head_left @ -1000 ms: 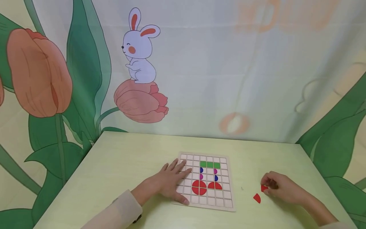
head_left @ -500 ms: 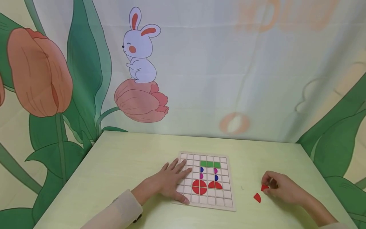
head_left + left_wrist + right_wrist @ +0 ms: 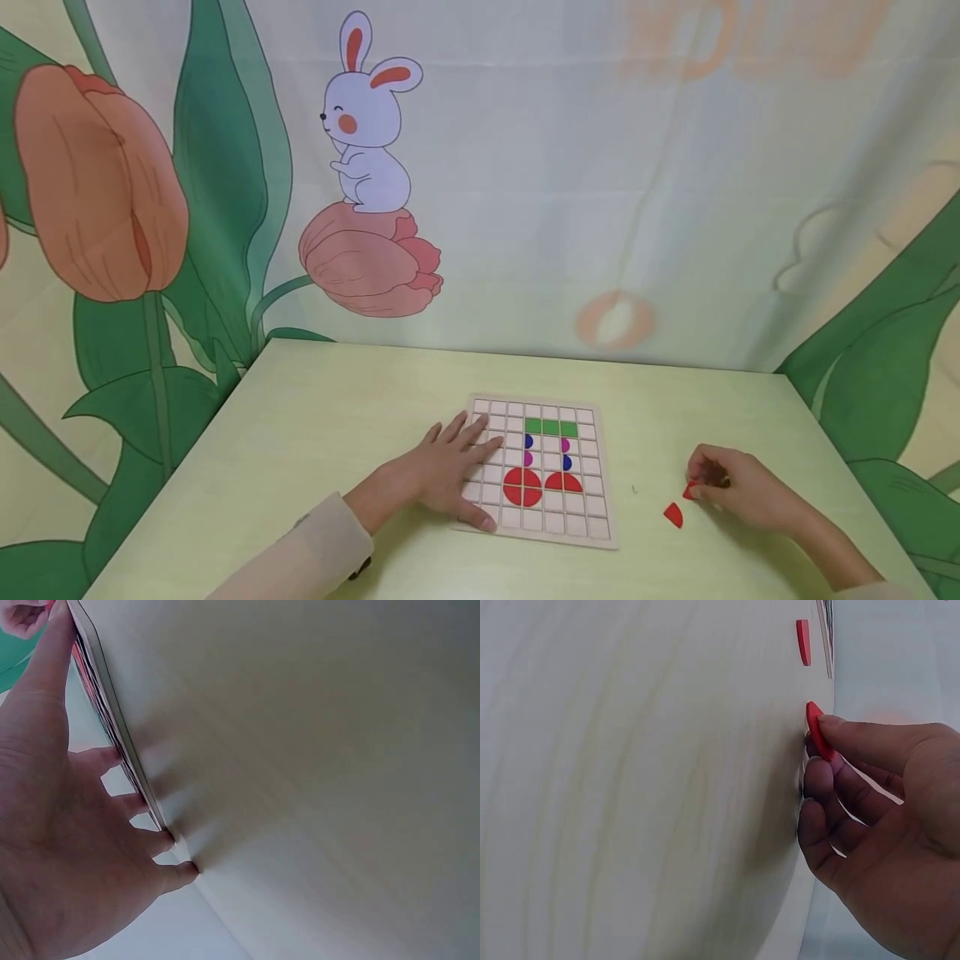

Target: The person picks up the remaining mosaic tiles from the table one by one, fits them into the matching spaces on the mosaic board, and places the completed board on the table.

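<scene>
My left hand rests with spread, straight fingers on the left edge of a square wooden grid board. Set in the board's cells are a row of green squares, small blue and magenta half-discs, a full red circle of quarter pieces and a red half circle. To the right of the board, my right hand pinches a red quarter-circle piece between thumb and fingers, tilted just off the table. Another red quarter-circle piece lies on the table beside that hand.
The pale table extends around the board on all sides. Behind its far edge hangs a curtain printed with a rabbit and tulips. A tiny mark shows on the table between board and right hand.
The red piece in my right hand has tilted, so less of its face shows in the head view. My left hand stays in place on the board.
</scene>
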`<action>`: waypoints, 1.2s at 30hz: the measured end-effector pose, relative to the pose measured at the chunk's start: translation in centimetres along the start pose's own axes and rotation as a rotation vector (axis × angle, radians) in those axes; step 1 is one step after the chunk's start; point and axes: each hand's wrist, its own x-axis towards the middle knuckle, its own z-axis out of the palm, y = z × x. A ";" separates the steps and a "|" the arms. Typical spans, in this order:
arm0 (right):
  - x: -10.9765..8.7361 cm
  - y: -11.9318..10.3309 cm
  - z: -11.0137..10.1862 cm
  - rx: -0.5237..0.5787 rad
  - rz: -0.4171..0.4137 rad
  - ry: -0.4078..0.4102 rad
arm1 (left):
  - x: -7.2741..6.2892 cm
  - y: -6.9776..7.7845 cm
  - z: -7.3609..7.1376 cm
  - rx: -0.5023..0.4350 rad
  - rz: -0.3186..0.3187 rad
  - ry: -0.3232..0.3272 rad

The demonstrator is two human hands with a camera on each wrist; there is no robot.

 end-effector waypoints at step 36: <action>6.4 -9.7 6.7 0.087 -0.160 0.000 | 0.4 -0.1 0.4 0.002 0.012 0.015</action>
